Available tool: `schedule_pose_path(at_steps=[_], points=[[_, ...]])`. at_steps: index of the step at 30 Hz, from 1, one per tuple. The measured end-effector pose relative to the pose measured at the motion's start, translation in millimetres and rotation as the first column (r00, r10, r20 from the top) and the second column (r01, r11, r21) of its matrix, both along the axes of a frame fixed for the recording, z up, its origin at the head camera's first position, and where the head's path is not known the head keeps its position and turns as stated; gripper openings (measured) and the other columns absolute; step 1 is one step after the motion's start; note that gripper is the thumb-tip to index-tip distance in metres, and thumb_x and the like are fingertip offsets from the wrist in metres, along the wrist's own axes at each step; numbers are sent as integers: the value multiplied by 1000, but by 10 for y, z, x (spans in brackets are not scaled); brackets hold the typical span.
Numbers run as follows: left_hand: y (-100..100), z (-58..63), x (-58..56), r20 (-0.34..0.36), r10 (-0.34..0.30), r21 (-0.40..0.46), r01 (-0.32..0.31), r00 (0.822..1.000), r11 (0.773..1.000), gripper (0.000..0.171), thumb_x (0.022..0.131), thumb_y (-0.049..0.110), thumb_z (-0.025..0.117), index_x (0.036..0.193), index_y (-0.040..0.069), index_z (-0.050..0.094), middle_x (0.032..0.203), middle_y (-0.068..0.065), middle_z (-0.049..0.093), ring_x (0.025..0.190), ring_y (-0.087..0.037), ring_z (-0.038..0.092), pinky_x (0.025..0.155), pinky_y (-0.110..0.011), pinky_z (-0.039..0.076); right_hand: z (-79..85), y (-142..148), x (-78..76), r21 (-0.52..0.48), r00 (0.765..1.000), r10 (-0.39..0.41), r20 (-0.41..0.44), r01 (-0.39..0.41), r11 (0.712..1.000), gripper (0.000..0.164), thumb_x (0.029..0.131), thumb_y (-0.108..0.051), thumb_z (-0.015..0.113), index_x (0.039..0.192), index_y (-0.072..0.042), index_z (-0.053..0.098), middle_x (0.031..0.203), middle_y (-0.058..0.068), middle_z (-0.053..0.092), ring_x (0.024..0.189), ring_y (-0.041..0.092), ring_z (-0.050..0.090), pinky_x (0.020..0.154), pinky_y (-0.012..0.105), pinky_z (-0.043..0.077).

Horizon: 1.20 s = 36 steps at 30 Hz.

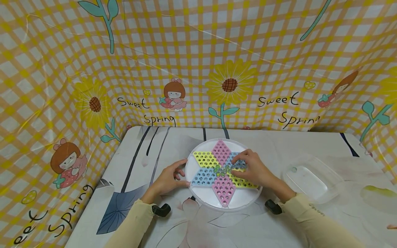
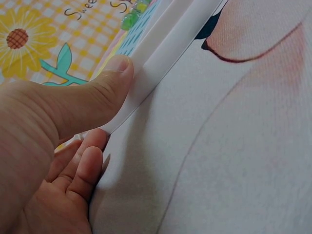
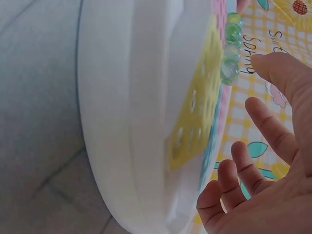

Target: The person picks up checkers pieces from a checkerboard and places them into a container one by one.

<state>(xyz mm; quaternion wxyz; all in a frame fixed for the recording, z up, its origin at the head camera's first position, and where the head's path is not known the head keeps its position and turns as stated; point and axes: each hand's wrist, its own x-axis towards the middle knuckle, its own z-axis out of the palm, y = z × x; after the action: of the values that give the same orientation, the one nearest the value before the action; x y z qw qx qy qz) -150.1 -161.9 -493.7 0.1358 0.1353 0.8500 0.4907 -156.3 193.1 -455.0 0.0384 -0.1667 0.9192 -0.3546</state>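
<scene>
A round white Chinese checkers board (image 1: 198, 198) with a pink, yellow and blue star lies on the table. A cluster of green glass marbles (image 1: 221, 170) sits at the star's centre; the same marbles (image 3: 232, 48) rise above the board's surface in the right wrist view. My left hand (image 1: 170, 177) touches the board's left rim, its thumb (image 2: 105, 87) against the edge and the other fingers loosely bent beside it. Over the right part of the star hovers my right hand (image 1: 252, 168), thumb and fingers apart, with nothing visible between them. It hides some holes there.
A clear plastic container (image 1: 310, 181) stands on the table to the right, with a small greenish marble (image 1: 293, 169) at its left end. The table cover (image 1: 173, 144) has a printed flower pattern. A checked cloth (image 1: 192, 44) rises behind and at the sides.
</scene>
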Motion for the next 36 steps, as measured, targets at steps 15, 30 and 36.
schedule_pose_path(at_steps=[15, 30, 36], points=[[-9, -9, -5, -6, -7, 4, 7, 1000, 1000, 88, 79, 14, 91, 154, 15, 47, 101, -7, 64, 85, -19, 56, 75, -30, 48, -89, -46, -9, 64, 1000, 7, 12, -8, 998, 18, 85, -25, 85, 99, -19, 75, 115, 9, 56, 112, 33, 44, 89, 48, 43], [2, -23, -10, -9, -8, 7, 8, 1000, 1000, 87, 78, 13, 91, 154, 15, 47, 102, -8, 64, 84, -19, 56, 74, -28, 48, -84, -68, -6, 60, 1000, 16, 5, -17, 998, 13, 86, -21, 84, 94, -19, 74, 110, 7, 57, 107, 32, 44, 85, 45, 40], [3, -14, -5, -3, 1, 6, -1, 1000, 1000, 88, 78, 13, 92, 154, 15, 47, 102, -7, 64, 84, -19, 56, 74, -29, 48, -79, -77, -14, 55, 1000, 21, 14, -22, 998, 12, 87, -22, 84, 94, -19, 75, 109, 7, 57, 106, 32, 44, 84, 45, 40]])
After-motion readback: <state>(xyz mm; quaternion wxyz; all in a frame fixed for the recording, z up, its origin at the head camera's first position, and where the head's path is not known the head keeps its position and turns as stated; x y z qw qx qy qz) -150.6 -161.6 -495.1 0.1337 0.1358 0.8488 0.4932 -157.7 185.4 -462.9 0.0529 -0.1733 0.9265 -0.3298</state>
